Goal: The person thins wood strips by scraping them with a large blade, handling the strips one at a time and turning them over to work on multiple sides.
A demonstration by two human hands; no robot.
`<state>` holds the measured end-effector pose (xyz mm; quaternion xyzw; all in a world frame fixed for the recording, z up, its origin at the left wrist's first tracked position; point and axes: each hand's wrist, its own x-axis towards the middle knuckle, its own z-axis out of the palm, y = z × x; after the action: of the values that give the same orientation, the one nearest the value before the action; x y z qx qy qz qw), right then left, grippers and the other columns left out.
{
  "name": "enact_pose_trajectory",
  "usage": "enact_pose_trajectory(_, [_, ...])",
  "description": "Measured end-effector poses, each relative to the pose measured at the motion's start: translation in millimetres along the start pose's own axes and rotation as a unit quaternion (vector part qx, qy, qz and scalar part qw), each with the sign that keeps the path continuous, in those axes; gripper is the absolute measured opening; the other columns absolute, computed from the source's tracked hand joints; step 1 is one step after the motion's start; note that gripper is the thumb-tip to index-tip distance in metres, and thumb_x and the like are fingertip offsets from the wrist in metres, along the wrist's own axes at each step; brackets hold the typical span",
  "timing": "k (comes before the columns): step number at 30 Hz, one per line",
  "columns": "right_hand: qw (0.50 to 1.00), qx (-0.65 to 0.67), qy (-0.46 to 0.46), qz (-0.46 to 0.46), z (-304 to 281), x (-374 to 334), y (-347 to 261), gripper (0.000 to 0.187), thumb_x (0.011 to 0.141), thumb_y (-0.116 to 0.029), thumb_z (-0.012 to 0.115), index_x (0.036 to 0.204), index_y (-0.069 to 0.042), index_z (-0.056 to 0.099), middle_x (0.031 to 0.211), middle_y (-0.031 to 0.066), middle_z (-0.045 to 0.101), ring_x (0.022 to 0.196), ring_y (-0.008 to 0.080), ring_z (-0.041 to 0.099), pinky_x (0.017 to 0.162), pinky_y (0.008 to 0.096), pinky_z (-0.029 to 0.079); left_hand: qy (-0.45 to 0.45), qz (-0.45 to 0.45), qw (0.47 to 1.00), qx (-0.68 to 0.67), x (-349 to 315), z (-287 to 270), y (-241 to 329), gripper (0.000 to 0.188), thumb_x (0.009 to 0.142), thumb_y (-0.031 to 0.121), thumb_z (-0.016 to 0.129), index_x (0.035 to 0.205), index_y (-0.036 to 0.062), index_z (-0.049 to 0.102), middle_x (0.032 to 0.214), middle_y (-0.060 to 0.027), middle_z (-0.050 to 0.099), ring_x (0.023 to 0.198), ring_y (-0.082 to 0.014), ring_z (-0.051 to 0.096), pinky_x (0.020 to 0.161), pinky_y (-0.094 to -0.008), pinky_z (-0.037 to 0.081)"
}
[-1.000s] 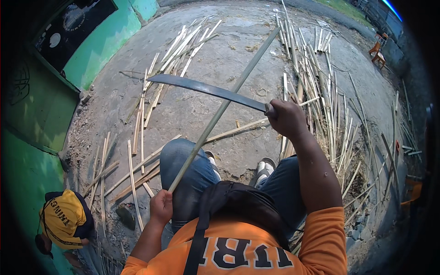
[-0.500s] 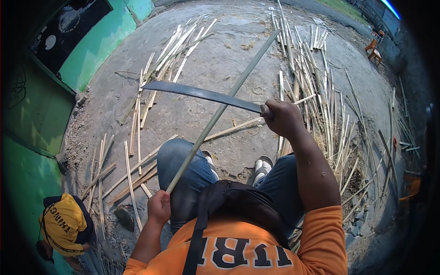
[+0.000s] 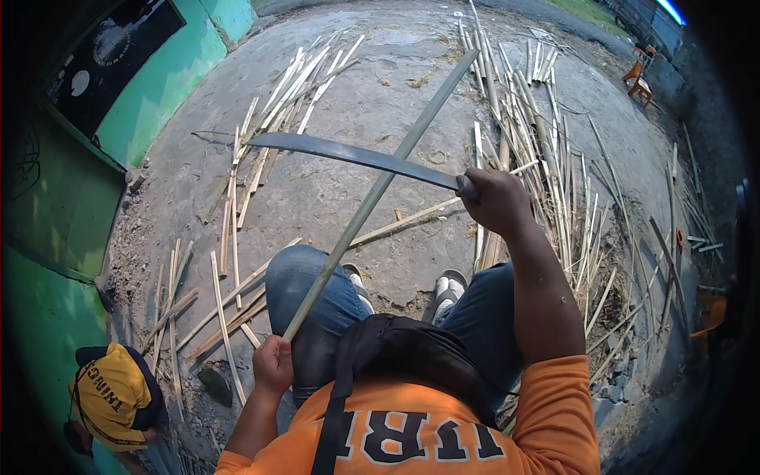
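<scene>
My left hand (image 3: pixel 273 364) is closed round the near end of a long greenish bamboo strip (image 3: pixel 348 229), which slants up across my left knee to the far right. In my right hand (image 3: pixel 499 198) is the handle of a machete (image 3: pixel 332 152), its long dark blade stretching leftward. The blade crosses the bamboo strip around its middle; whether it touches the strip or only passes over it I cannot tell. My right fingers are wrapped round the handle and hide most of it.
Split bamboo strips lie on the ground at the far left (image 3: pixel 305 83) and in a larger pile on the right (image 3: pixel 546 150). A person in a yellow shirt (image 3: pixel 115 392) is at lower left, near a green wall (image 3: pixel 170 75). An orange chair (image 3: pixel 637 79) stands far right.
Both hands keep their grips. The machete and right hand have shifted very slightly right against the bamboo strip; the whole view has drifted a little.
</scene>
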<state>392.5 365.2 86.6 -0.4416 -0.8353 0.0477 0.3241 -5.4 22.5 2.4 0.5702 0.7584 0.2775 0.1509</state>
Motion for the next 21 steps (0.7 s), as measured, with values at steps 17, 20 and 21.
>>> enact_pose_trajectory(17, [0.999, 0.006, 0.011, -0.041, 20.8, -4.7, 8.0, 0.025, 0.092, -0.03, 0.072, 0.081, -0.01, 0.065, 0.07, 0.0156, 0.066, 0.068, 0.0404, 0.068, 0.064, 0.0515, 0.054, -0.008, -0.016, 1.0, -0.005, 0.4, -2.6, 6.8, 0.055, 0.108, 0.051, 0.052, 0.083, 0.0031, 0.062, 0.068, -0.0207, 0.062, 0.068, -0.0458, 0.066, 0.06, -0.049, 0.049])
enact_pose_trajectory(20, [0.987, -0.023, -0.044, -0.153, 36.7, -6.6, -27.9, 0.014, 0.088, -0.024, 0.069, 0.08, -0.013, 0.064, 0.066, 0.011, 0.066, 0.064, 0.0352, 0.069, 0.063, 0.0481, 0.054, 0.03, 0.011, 0.999, 0.015, -0.6, 2.4, 7.9, 0.053, 0.109, 0.049, 0.052, 0.083, 0.0033, 0.061, 0.067, -0.0203, 0.061, 0.067, -0.0464, 0.065, 0.06, -0.0493, 0.048])
enact_pose_trajectory(21, [0.984, -0.028, -0.047, -0.171, 40.2, -4.7, -40.2, 0.012, 0.086, -0.023, 0.07, 0.081, -0.013, 0.064, 0.066, 0.0106, 0.066, 0.064, 0.0349, 0.069, 0.063, 0.0477, 0.054, 0.031, 0.01, 0.999, 0.016, -1.1, 3.4, 9.1, 0.053, 0.109, 0.049, 0.052, 0.083, 0.0033, 0.061, 0.067, -0.0203, 0.061, 0.067, -0.0464, 0.065, 0.06, -0.0493, 0.048])
